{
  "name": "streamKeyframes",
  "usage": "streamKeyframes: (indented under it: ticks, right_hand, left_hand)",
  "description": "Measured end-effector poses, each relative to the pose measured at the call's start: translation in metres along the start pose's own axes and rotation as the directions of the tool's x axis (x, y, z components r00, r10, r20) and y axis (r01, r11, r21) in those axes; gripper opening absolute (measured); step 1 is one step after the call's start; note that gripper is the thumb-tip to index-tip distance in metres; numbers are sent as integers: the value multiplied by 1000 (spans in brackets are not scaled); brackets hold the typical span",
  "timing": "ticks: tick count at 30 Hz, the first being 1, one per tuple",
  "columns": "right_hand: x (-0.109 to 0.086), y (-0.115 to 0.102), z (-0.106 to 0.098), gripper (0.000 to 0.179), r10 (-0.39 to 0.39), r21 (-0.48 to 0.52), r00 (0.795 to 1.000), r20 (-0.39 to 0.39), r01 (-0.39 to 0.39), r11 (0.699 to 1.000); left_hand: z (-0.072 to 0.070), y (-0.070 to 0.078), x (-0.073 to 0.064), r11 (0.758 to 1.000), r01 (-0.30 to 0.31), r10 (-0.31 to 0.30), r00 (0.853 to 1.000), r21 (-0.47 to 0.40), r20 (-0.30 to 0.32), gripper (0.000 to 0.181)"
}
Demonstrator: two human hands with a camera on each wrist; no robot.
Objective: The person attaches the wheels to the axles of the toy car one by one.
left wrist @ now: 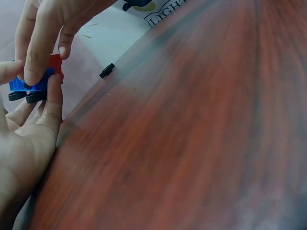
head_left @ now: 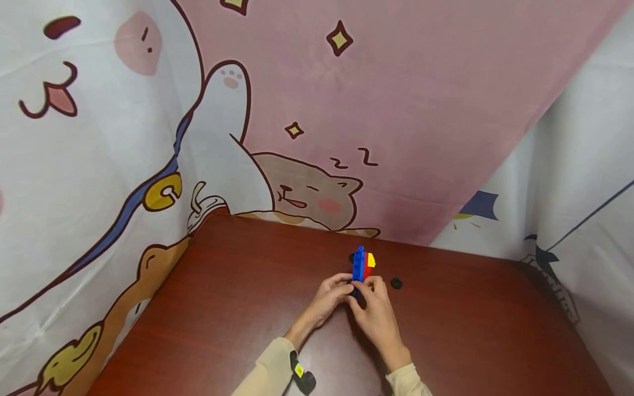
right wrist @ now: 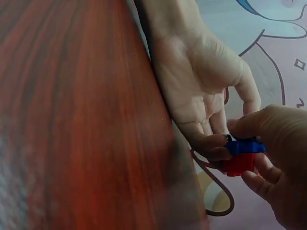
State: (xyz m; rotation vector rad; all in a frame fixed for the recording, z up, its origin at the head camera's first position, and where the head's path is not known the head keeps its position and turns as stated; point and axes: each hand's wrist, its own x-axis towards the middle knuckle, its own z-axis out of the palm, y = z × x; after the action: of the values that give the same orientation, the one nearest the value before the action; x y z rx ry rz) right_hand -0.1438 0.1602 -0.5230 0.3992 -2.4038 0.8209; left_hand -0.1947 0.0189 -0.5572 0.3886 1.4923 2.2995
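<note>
A small toy car built of blocks, with a blue base, red blocks and a yellow piece, is held by both hands over the table. My left hand grips its near end, fingertips at the blue base. From the other side my right hand pinches it, thumb on the blue base and fingers by the red blocks. Black wheels show under the base in the left wrist view. Fingers hide the near end of the car.
A loose black wheel lies on the brown table, to the right of the car. Cloth printed with cartoon animals hangs behind the far edge and along the sides. A black strap is on the left sleeve.
</note>
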Motion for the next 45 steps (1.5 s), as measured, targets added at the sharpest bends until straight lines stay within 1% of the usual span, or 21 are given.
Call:
streamKeyframes:
  ticks: [3, 5, 9, 11, 14, 16, 17, 19, 21, 23, 24, 25, 28, 30, 32, 34, 38, 41, 43, 45]
  right_hand:
    - [1, -4, 0, 39, -2, -35, 1000, 10, 2, 999]
    - [2, -6, 0, 40, -2, -55, 1000, 18, 3, 998]
    - [3, -10, 0, 39, -11, -94, 999, 42, 14, 995]
    - [3, -10, 0, 39, -29, -99, 997, 74, 36, 994]
    - [2, -10, -2, 37, -69, -66, 986, 152, 80, 995]
    - [2, -9, -5, 36, -88, 17, 975, 206, 87, 996]
    - [2, -9, -7, 36, -89, 74, 970, 225, 74, 994]
    - [2, -7, -11, 36, -74, 195, 969, 235, 28, 980]
    - [3, -5, -14, 36, -31, 309, 974, 226, -42, 950]
    - [4, -3, -16, 35, 43, 390, 977, 207, -123, 913]
    - [5, -2, -17, 34, 86, 416, 977, 196, -163, 895]
    - [5, -1, -17, 31, 134, 434, 972, 191, -207, 877]
    - [6, -1, -16, 26, 258, 460, 948, 188, -317, 829]
    - [7, -2, -15, 25, 312, 460, 932, 184, -362, 811]
    - [8, -3, -15, 25, 335, 447, 924, 186, -383, 808]
    - [9, -4, -15, 23, 344, 431, 921, 183, -390, 814]
    - [10, -3, -14, 19, 327, 406, 931, 164, -366, 838]
    - [8, -2, -11, 17, 301, 411, 945, 126, -325, 852]
    - [6, -3, -8, 16, 293, 418, 951, 102, -308, 855]
    - [3, -5, -4, 16, 295, 419, 952, 87, -303, 856]
  left_hand:
    - [1, 1, 1, 1000, 8, -8, 1000, -23, -3, 36]
    - [2, 1, 2, 999, 15, -15, 1000, -30, -22, 29]
    - [6, 2, 4, 1000, 27, -27, 997, 3, -76, 20]
    - [8, 2, 5, 999, 21, -17, 995, 40, -98, 23]
    - [8, 1, 7, 993, 23, -9, 993, 116, -119, 29]
    - [8, 0, 7, 989, 17, 1, 992, 146, -126, 33]
    - [8, -1, 7, 988, 20, -1, 992, 150, -126, 35]
    - [7, -1, 7, 993, 24, -11, 993, 118, -114, 40]
    - [7, -2, 7, 997, 28, -21, 995, 75, -100, 43]
    - [7, -2, 7, 999, 30, -27, 996, 37, -80, 43]
    - [7, -2, 7, 999, 32, -30, 997, 23, -73, 41]
    - [7, -2, 7, 999, 26, -25, 997, 19, -67, 40]
    - [6, -2, 7, 1000, 20, -20, 998, 10, -57, 34]
    - [5, -2, 7, 1000, 21, -21, 998, 6, -53, 33]
    - [5, -2, 8, 1000, 23, -23, 998, 8, -51, 34]
    - [5, -1, 9, 1000, 24, -23, 998, 7, -52, 35]
    - [6, 0, 10, 1000, 23, -22, 998, 13, -64, 38]
    - [7, 1, 10, 999, 14, -12, 998, 29, -65, 40]
    - [6, 1, 8, 999, 11, -8, 998, 43, -66, 41]
    - [6, -1, 5, 998, 12, -8, 998, 55, -70, 42]
